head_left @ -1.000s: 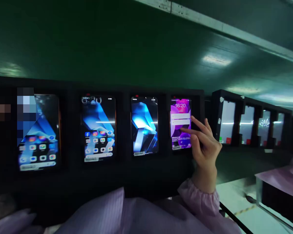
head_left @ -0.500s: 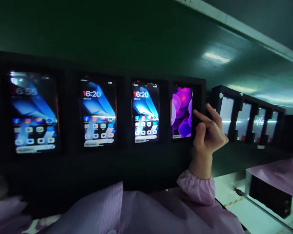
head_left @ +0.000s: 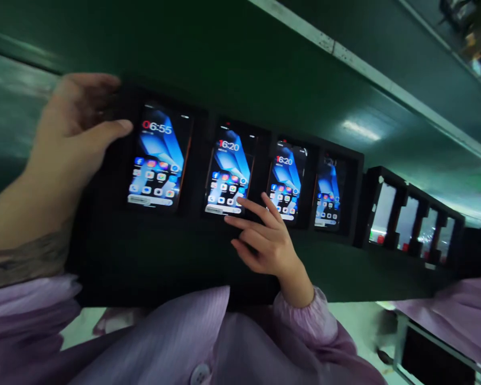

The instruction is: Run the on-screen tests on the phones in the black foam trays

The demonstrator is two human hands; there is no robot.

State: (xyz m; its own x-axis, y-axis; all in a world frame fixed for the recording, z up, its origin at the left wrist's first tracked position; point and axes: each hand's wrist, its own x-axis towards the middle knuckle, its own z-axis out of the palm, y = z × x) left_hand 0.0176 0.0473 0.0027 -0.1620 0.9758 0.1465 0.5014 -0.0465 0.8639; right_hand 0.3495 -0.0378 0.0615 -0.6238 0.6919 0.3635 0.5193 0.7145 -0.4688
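Fingers of the right hand are spread and empty, index tip at the lower edge of the second phone. Left hand clamps the left end of the upright foam tray. A light fingertip touch against that steadying grip likely serves best.

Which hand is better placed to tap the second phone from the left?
Likely the right hand: its fingertips sit at the second phone's lower edge; the left hand is clamped on the black tray's left end.
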